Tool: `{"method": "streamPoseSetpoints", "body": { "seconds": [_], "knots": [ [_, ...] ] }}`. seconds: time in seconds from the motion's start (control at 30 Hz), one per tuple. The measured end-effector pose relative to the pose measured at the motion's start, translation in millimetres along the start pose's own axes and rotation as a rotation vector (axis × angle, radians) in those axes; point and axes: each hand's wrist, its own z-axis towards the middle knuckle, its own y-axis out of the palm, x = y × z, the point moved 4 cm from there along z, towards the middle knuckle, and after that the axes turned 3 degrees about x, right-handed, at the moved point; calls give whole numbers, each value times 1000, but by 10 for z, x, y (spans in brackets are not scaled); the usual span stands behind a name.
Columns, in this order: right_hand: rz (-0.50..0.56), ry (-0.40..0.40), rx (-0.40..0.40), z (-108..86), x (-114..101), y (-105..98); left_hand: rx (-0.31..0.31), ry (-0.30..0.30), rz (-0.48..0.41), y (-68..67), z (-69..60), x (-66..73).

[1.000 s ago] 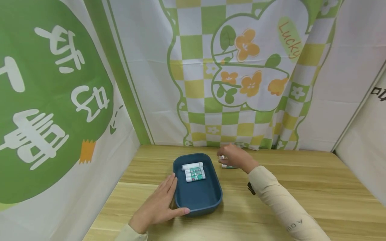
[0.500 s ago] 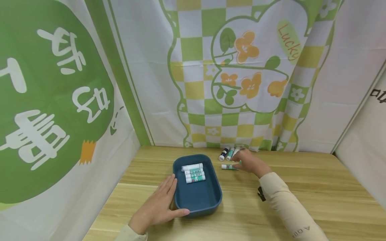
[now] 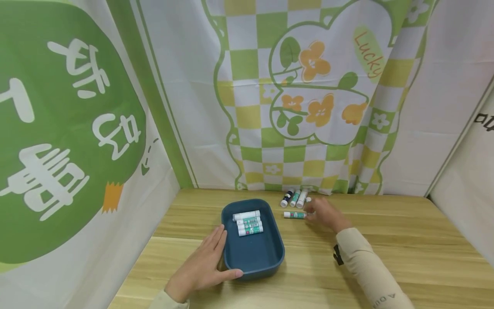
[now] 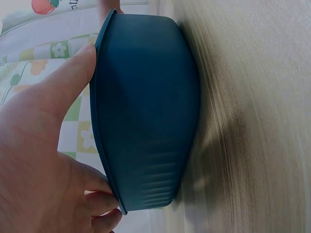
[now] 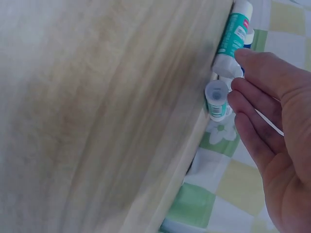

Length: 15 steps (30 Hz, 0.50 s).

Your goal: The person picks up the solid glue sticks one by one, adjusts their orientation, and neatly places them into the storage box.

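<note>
In the head view a dark blue tray (image 3: 254,255) stands on the table, with several white-and-teal glue sticks (image 3: 250,222) lying side by side in its far half. My left hand (image 3: 202,262) rests against its left side and near edge, fingers extended. The left wrist view has the thumb (image 4: 80,68) at the tray's rim. My right hand (image 3: 323,213) is beside a glue stick (image 3: 294,215) lying crosswise; its thumb (image 5: 255,58) is near that stick's end, its fingers loosely bent. Another glue stick (image 5: 216,94) points its end toward them.
A dark-labelled stick (image 3: 287,198), a teal-labelled stick (image 3: 295,198) and a white stick (image 3: 302,199) lie in a row at the table's back edge. Behind them hangs a patterned curtain (image 3: 247,150). Printed cloth (image 3: 127,206) lines the left side.
My right hand has moved right and slightly nearer, uncovering the row of sticks at the back and more of the crosswise glue stick. The left hand and tray have stayed put.
</note>
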Motion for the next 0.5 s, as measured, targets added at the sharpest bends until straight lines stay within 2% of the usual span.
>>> {"method": "streamPoseSetpoints", "body": {
  "seconds": [0.27,0.5],
  "knots": [
    [-31,13,-24,39,5,75,-7,-2,1,7,7,-3],
    [-128,-42,-42,106,-17,150,-12,-6,-4,6,17,-10]
  ]
}}
